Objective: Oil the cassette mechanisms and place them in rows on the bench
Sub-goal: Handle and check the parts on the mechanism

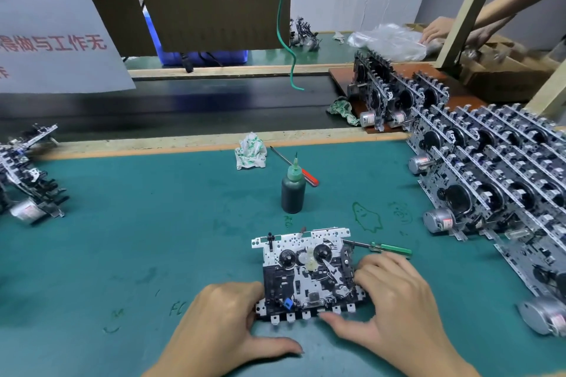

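Between both hands (306,309), cassette mechanism (306,272) lies flat; rows (496,168) crowd right.

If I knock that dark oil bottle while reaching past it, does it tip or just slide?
Probably tips: the oil bottle stands upright, tall and narrow with a thin nozzle on top. Once down, its round body would likely roll on the green mat.
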`<state>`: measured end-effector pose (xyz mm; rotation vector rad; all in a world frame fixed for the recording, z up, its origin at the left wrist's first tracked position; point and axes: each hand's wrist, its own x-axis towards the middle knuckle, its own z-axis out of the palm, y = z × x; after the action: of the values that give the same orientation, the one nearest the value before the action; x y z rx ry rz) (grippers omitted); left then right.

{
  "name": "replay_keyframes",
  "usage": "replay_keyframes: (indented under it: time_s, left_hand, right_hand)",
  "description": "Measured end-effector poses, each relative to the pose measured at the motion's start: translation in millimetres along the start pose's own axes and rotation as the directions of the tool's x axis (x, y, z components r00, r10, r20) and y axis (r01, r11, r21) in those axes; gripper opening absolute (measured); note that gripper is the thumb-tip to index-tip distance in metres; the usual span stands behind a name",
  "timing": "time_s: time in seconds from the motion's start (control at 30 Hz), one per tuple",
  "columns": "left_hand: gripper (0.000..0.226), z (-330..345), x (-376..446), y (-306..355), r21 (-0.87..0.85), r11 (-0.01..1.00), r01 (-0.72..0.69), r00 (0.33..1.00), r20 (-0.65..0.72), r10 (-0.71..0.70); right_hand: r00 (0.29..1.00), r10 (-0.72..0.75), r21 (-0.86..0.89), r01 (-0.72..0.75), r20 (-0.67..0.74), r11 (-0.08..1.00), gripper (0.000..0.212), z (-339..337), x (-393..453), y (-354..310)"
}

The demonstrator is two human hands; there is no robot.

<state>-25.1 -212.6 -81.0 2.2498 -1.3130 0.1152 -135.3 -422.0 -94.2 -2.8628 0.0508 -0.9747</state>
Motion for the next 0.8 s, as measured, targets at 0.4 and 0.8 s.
replay_keyframes:
  time_s: [0.4, 0.8]
  left_hand:
    - [0.058, 6.9, 0.9, 8.7, 0.066, 0.981, 0.183, 0.980, -0.093, -0.176]
    - [0.068, -6.9, 2.7, 1.4, -0.145, 0.958, 0.246, 0.968, -0.011, -0.250]
  right_hand:
    - [0.988, -0.119, 0.091, 0.110, 0.095, 0.990, 0.055, -5.0, -0.3, 6.5]
    - [0.982, 0.009, 0.160, -0.039, 0.188, 0.986, 0.048, -12.7, 4.8, -1.3]
